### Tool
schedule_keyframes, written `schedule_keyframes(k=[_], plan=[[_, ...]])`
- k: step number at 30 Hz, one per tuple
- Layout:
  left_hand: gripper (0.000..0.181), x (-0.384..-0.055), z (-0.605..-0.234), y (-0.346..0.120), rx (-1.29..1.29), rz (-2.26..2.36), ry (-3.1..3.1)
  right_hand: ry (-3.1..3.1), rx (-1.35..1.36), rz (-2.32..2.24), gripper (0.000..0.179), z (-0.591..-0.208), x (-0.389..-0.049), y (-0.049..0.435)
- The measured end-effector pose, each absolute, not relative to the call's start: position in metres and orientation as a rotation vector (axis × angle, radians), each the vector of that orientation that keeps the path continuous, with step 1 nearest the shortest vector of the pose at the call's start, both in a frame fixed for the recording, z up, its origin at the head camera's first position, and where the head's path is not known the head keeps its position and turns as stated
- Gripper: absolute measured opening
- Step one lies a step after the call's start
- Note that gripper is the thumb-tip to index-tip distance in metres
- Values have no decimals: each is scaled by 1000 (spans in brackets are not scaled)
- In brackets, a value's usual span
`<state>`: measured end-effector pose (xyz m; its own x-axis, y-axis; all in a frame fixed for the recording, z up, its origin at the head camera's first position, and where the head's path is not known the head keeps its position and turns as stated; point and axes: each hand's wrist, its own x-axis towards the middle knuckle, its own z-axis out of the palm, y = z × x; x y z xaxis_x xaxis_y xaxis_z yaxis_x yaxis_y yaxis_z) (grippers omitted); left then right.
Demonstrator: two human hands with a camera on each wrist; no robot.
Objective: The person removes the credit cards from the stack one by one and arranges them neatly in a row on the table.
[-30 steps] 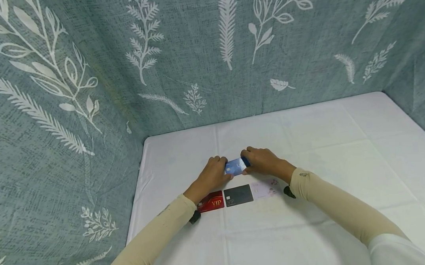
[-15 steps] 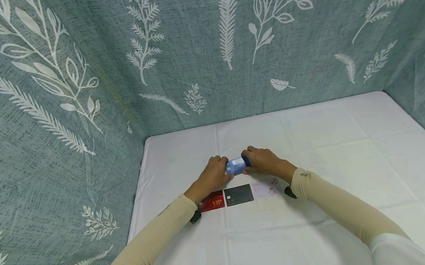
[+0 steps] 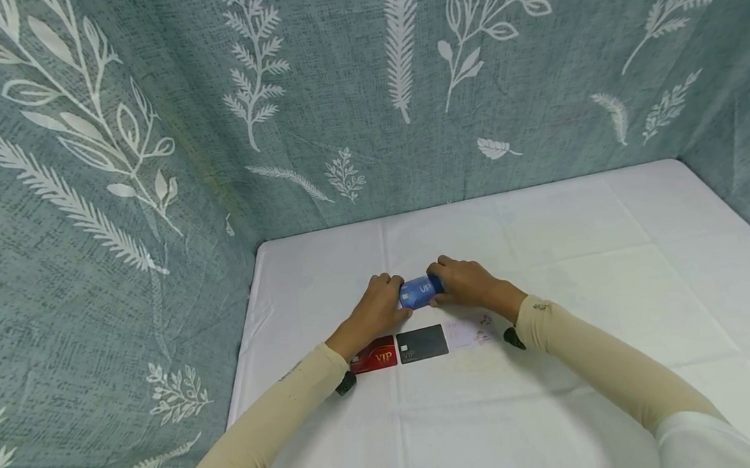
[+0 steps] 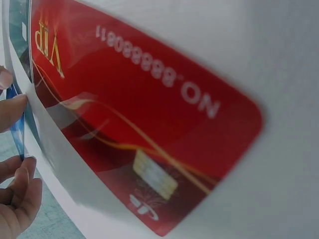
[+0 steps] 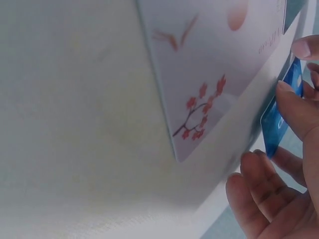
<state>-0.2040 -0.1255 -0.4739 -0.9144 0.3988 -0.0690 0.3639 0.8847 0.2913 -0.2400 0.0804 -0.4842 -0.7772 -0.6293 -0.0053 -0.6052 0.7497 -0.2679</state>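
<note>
A blue VIP card (image 3: 417, 293) is held between both hands, just beyond a row of cards. My left hand (image 3: 378, 305) pinches its left end between thumb and fingers. At the other end my right hand (image 3: 468, 283) pinches it the same way. The right wrist view shows the blue card (image 5: 279, 122) tilted and apart from the table. In the row lie a red VIP card (image 4: 144, 109), partly behind the left wrist in the head view, a dark grey VIP card (image 3: 422, 345) and a pale card with red blossoms (image 5: 214, 64).
The cards lie on a table with a white cloth (image 3: 458, 419). A grey-green curtain (image 3: 343, 89) with white leaf prints hangs behind the table and along its left side. Dark wrist devices show under both sleeves.
Both hands keep their hold on the blue card. Its tilt has shifted slightly, and the bright glare on its face has gone. The cards in the row have not moved.
</note>
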Motion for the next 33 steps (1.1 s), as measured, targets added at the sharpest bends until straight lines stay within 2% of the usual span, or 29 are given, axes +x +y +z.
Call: schedule_keyframes(k=[33], plan=[[57,-198,-470,-116,762,345,2993,2879,-1042,-412,61,-478,-234,100]])
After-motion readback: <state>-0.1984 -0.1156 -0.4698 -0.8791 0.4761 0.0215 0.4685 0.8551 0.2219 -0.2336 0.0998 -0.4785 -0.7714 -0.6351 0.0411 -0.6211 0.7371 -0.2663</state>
